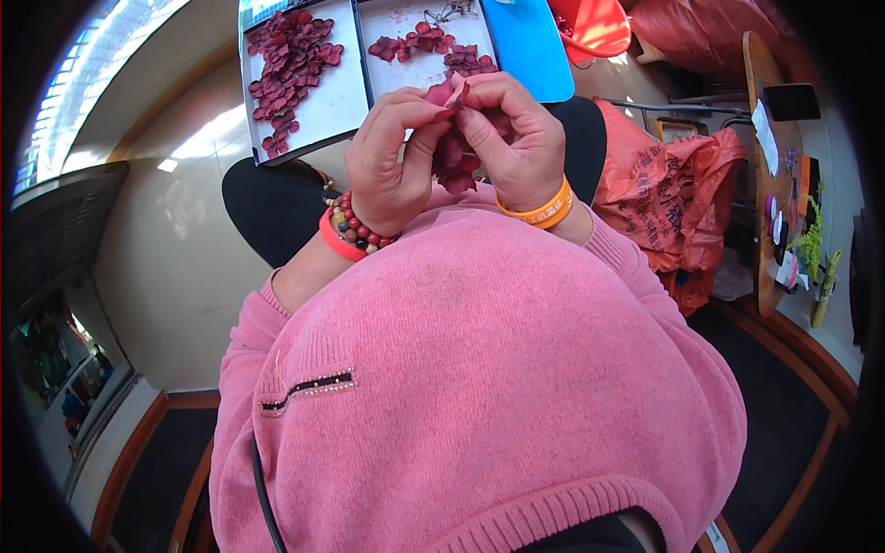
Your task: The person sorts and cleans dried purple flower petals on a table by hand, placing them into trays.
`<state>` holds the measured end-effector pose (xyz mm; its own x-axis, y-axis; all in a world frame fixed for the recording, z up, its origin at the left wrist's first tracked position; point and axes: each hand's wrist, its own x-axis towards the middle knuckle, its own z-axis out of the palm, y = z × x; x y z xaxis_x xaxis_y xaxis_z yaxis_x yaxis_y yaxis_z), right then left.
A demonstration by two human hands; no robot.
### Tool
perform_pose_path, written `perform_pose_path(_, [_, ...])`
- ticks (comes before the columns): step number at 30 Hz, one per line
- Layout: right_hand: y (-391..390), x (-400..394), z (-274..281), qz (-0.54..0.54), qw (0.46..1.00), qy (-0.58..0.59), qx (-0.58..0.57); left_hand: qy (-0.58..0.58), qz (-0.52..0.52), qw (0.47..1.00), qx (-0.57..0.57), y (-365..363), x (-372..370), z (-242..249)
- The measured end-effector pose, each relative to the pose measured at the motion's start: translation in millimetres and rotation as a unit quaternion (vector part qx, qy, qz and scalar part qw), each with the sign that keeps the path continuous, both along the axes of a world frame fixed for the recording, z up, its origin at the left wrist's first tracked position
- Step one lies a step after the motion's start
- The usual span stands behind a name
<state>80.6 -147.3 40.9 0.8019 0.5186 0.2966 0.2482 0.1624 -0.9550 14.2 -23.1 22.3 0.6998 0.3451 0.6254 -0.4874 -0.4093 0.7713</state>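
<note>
Close in front of my chest, both hands work on a bunch of dark red artificial flower petals (454,164). My left hand (392,157) pinches a petal's edge between thumb and fingertips. My right hand (518,138) is closed around the rest of the bunch, its thumb pressed near the upturned petal. Some petals hang below the fingers; the exact grip inside my right hand is hidden. Just beyond, a shallow two-part tray (355,112) has a heap of dark red petals (281,78) on its left side and fewer petals (415,43) on its right.
Thin dark wires (449,11) lie at the tray's far right. Beside it are a blue board (530,55) and a red basin (599,32). Printed red plastic bags (659,198) stand right of my knee. A wooden table (767,249) with small items is at far right.
</note>
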Motion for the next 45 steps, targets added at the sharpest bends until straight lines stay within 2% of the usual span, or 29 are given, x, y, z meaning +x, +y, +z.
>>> perform_pose_path(1, [0,0,0,0.002,1.0,0.008,-0.006,0.021,-0.002,0.999,-0.032,-1,-1,-2])
perform_pose_path(5, [-1,0,-1,0.006,0.999,0.04,-0.02,0.0,-0.004,1.0,-0.007,1,1,-6])
perform_pose_path(10, [1,0,-1,0.012,1.0,-0.008,-0.001,-0.042,0.002,0.999,0.021,0,4,-1])
perform_pose_path(13, [0,2,-3,0.028,0.999,-0.045,-0.001,-0.058,0.032,0.993,0.096,4,4,-4])
perform_pose_path(19, [-1,3,-6,0.043,0.996,-0.072,0.009,-0.08,0.024,0.987,0.14,8,4,-1])
perform_pose_path(31, [0,1,-1,0.008,0.993,-0.12,0.012,-0.075,0.068,0.985,0.14,6,4,6])
perform_pose_path(38, [-2,0,2,0.017,0.994,-0.109,0.008,-0.087,0.071,0.957,0.268,10,0,18])
perform_pose_path(40, [-3,-3,5,0.026,0.998,-0.058,0.004,-0.07,0.075,0.947,0.303,10,-5,20])
perform_pose_path(43, [-6,-5,5,0.047,0.999,0.008,-0.002,-0.058,0.036,0.964,0.256,11,-3,16])
perform_pose_path(45, [-7,-5,5,0.055,0.998,0.034,-0.004,-0.057,0.022,0.984,0.17,10,0,11])
